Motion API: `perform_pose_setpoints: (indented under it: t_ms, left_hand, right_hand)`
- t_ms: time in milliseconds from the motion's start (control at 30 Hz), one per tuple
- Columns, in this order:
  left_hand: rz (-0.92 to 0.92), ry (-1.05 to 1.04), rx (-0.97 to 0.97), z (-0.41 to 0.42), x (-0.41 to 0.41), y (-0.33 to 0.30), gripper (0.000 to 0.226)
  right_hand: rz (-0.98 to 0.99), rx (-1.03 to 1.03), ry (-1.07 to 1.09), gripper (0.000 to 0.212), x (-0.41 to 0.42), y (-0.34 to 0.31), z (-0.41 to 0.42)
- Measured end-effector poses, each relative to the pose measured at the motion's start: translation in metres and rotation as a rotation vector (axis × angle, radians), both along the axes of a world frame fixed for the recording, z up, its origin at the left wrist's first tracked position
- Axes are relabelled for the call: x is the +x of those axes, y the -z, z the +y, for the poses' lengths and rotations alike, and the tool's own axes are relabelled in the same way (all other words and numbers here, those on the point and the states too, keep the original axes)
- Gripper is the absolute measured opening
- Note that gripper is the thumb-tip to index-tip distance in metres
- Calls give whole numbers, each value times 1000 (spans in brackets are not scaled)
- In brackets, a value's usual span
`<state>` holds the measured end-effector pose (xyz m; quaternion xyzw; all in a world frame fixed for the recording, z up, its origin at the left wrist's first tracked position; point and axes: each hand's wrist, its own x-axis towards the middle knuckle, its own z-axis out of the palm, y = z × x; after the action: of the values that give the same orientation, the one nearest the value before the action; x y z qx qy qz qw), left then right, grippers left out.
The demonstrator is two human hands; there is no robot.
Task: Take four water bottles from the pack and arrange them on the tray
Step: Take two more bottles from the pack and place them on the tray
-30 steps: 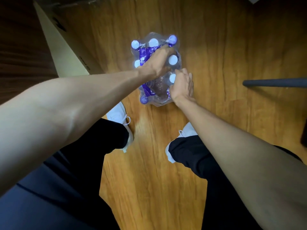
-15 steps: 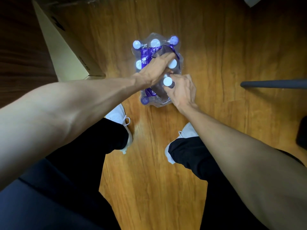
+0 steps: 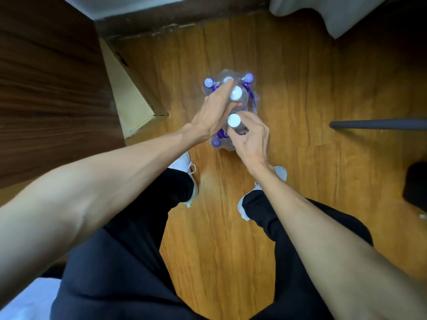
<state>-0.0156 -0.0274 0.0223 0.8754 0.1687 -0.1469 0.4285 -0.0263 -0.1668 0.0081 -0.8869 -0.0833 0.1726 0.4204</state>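
A shrink-wrapped pack of water bottles (image 3: 250, 88) with purple labels and pale caps stands on the wooden floor ahead of my feet. My left hand (image 3: 213, 112) grips one bottle (image 3: 236, 93) by its neck, its white cap raised above the pack. My right hand (image 3: 251, 137) holds a second bottle (image 3: 233, 121), also lifted, just nearer to me. Other caps show at the pack's far edge and near corner. No tray is in view.
A dark wooden cabinet (image 3: 50, 88) fills the left side, with a cardboard box (image 3: 129, 100) leaning beside it. A grey bar (image 3: 379, 124) lies to the right, and a black object (image 3: 416, 185) sits at the right edge. My white shoes (image 3: 184, 165) flank the pack.
My right hand has pulled its bottle up out of the wrap, and my left hand has closed on a second bottle and raised it. The view has tilted to show more of the far wall.
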Motion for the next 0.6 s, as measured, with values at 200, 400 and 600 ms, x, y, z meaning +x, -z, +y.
perform_pose_setpoints:
  t_ms: [200,400,600]
  left_hand:
    - [-110,-34,-5,15,-5,-87,33]
    - [-207,-37,31,39,-15,-210,35]
    - [-271,-40,100,57,-40,-343,32]
  right_hand:
    - [-65,66,33,30,5,-93,8]
    - [-152,85,55,34,10,-221,17]
    - [-186,124,45,33,3,-358,23]
